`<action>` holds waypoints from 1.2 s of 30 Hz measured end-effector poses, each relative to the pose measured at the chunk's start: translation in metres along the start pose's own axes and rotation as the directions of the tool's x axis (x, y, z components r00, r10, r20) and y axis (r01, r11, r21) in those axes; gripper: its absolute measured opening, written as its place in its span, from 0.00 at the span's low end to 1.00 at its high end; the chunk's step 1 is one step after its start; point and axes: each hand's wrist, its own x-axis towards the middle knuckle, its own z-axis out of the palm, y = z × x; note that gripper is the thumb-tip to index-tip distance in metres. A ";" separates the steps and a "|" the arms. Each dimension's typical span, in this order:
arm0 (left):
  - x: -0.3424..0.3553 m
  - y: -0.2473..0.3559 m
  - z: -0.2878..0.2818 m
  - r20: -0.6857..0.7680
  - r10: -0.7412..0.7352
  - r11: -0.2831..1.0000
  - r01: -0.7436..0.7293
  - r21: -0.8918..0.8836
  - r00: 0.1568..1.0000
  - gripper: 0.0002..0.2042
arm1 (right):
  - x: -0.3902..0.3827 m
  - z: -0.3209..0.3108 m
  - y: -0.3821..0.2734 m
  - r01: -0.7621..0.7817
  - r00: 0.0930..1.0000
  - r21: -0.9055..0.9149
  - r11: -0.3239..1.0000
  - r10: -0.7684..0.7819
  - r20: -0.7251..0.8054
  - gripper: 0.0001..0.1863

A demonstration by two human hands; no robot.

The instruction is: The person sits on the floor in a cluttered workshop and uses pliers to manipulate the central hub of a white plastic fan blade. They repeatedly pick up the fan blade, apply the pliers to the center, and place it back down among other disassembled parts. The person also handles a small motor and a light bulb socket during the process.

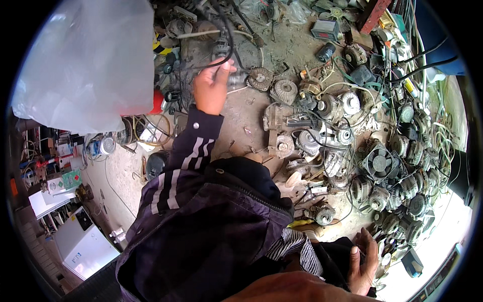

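Observation:
My left hand (210,88) reaches out over the floor, its thumb and fingers closed on a black cable (232,43) that loops up and away. Just beyond the fingertips is a dark, motor-like part (221,48), blurred; whether the cable joins it I cannot tell. Close beside the wrist lies a blurred grey cylindrical part (236,80), next to a round, dusty motor (260,79). Down at the lower right my right hand (365,261) rests near my knee, thumb and fingers apart, holding nothing.
Several dusty small motors (284,92) and tangled wires cover the floor to the right, with a black fan (380,162) among them. A large translucent plastic sheet (83,65) fills the upper left, beside a red object (157,102). A white box-like thing (85,244) stands lower left.

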 end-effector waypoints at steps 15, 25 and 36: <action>-0.035 0.086 0.023 0.670 0.442 0.896 -0.266 -0.354 0.596 0.14 | 0.005 0.007 -0.003 0.086 0.996 -0.194 0.977 -0.091 -0.017 0.21; 0.073 -0.162 -0.017 0.469 -0.485 0.598 -0.111 0.794 0.738 0.24 | 0.005 0.009 -0.004 0.049 0.998 -0.221 0.974 -0.059 -0.037 0.21; 0.237 -0.232 0.066 0.162 -0.178 0.755 0.029 0.656 0.971 0.24 | 0.003 0.018 -0.027 0.038 0.997 -0.290 0.956 -0.055 -0.050 0.22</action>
